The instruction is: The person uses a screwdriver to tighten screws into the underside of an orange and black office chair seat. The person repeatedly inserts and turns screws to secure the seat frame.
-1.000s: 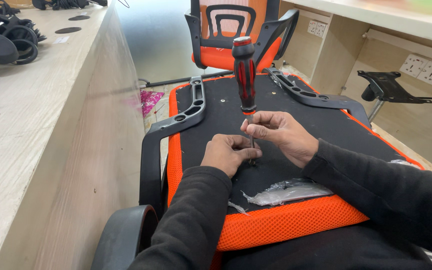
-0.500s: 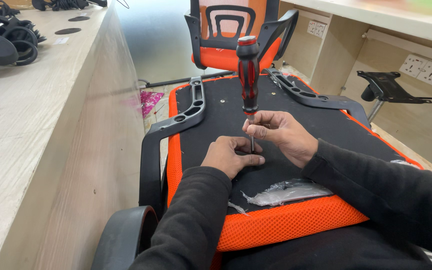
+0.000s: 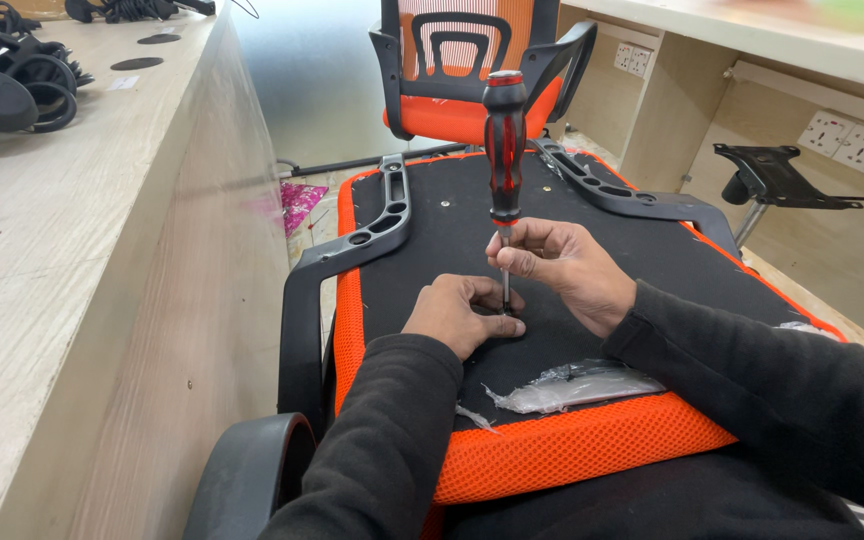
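Observation:
An upturned orange chair seat (image 3: 572, 440) with a black underside lies in front of me. A red-and-black screwdriver (image 3: 504, 140) stands upright on it, its tip near the seat's middle. My right hand (image 3: 562, 268) pinches the metal shaft just below the handle. My left hand (image 3: 464, 312) rests on the black underside, its fingers closed around the screwdriver tip; whatever sits under the tip is hidden. Black armrests (image 3: 367, 235) are fixed on both sides of the seat.
A crumpled clear plastic wrap (image 3: 572, 385) lies near the seat's front edge. A long wooden bench (image 3: 82, 250) with black chair parts (image 3: 2, 80) runs along the left. An orange mesh chair back (image 3: 472, 60) stands behind. A black seat mechanism (image 3: 782, 180) sits at right.
The screwdriver has shifted very slightly right and straightened. Both hands keep their places at the tip and shaft.

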